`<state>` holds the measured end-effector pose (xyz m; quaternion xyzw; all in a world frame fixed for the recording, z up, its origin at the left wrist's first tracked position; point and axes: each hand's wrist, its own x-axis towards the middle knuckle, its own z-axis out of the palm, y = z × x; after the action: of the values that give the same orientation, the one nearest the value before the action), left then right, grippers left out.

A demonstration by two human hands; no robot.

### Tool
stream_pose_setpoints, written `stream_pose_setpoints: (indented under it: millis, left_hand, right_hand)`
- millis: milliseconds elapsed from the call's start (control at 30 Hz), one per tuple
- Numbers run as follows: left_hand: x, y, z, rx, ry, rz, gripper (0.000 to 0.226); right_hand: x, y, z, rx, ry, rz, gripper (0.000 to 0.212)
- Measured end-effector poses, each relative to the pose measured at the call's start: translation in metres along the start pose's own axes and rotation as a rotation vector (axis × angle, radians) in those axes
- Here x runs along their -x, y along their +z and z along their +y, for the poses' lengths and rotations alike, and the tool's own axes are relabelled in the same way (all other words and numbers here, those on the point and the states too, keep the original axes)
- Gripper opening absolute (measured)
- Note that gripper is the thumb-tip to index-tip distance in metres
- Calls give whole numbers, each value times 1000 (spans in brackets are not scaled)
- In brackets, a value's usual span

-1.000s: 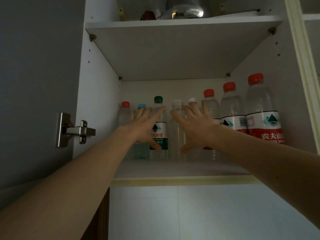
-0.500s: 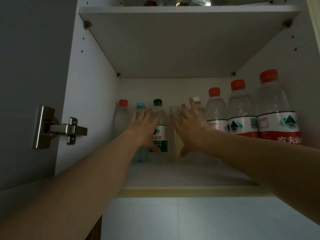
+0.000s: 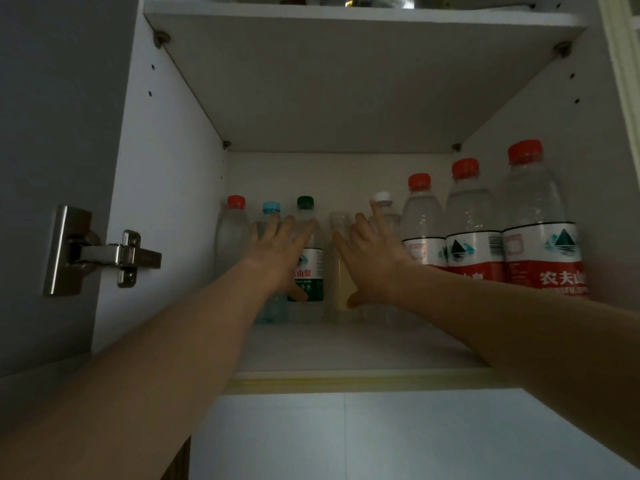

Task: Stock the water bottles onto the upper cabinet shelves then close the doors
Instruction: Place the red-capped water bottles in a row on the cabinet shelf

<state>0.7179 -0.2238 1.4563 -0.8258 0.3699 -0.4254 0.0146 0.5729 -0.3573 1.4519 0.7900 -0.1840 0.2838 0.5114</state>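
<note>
Both arms reach up into the open upper cabinet, onto the shelf (image 3: 346, 351) where the water bottles stand upright in a row along its back edge. The left hand (image 3: 280, 258) lies flat, fingers straight and spread, against the blue-capped bottle (image 3: 271, 207) and the green-capped bottle (image 3: 310, 258); the thumb points down across the green label. The right hand (image 3: 372, 259) is likewise spread, fingers straight, between the pale uncapped bottle (image 3: 337, 258) and the white-capped bottle (image 3: 382, 199); whether the palm actually touches them cannot be told. A red-capped bottle (image 3: 232, 233) stands in the shelf's back left corner. Three larger red-capped bottles (image 3: 540, 216) line the right edge, running from back to front. The cabinet door (image 3: 45, 133) stands open at left, its metal hinge (image 3: 104, 252) exposed.
</note>
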Motion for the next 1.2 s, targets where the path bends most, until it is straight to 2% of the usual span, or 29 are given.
stream_pose_setpoints:
  millis: [167,267,400,467,533,633,767,900,1200]
  left_hand:
    - [4,-6,0,90,29,64,122]
    - [9,-16,1,205,31,143,111]
    - [19,-41,13,423,27,257,95]
    - [27,-58,32,604,-17,317,90]
    - [33,-76,59,839,-61,335,87]
    - [35,-99,102,1140,-44,267,93]
    - [28,-114,144,1280,-94,191,86]
    - [16,-114,153,1341,-208,157,74]
    - [2,-106,171,1338,-275,172,64]
  right_hand:
    - [25,-21,26,-133,-18,121,96]
    - [53,-37,53,-242,66,241,75]
    - [100,-50,89,-390,274,457,67]
    - [126,-51,101,-470,376,506,72]
    - [149,-49,106,-605,475,469,81]
    - [173,-39,101,-982,624,333,94]
    - [185,-29,94,-1294,734,239,99]
    - [181,-24,94,-1370,774,234,101]
    - [192,-8,86,-1357,801,264,90]
